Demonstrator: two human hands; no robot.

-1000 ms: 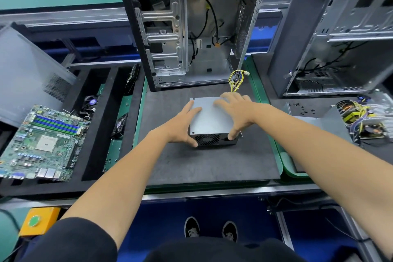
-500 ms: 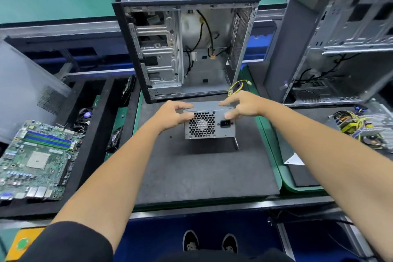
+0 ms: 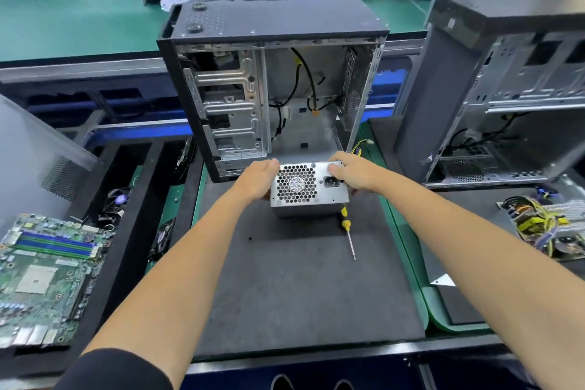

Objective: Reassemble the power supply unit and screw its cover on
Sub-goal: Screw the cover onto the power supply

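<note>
1. Half a second ago the power supply unit (image 3: 309,188) stood low on the grey foam mat (image 3: 304,288); now I have it tilted back, fan grille and power socket facing me, just in front of the open computer case (image 3: 272,89). Whether its bottom edge touches the mat I cannot tell.
2. A yellow-handled screwdriver (image 3: 348,231) that was mostly hidden behind the unit now lies in plain sight on the mat, its handle at the unit's lower right corner, its tip pointing toward me.
3. My left hand (image 3: 258,179) grips the unit's left side, fingers curled over the top edge.
4. My right hand (image 3: 351,172) grips the right top corner, thumb pressed on the face just above the socket, fingers wrapped behind.
5. The open case stands upright at the mat's far edge; inside it are a bare metal drive cage and loose black cables.
6. To my left, the black foam tray (image 3: 133,231) holds a green motherboard (image 3: 44,275) in one compartment and small dark parts in the next slot.
7. On my right stands a second open case (image 3: 506,98), and near it lies a bare circuit board with yellow wires (image 3: 550,228).
</note>
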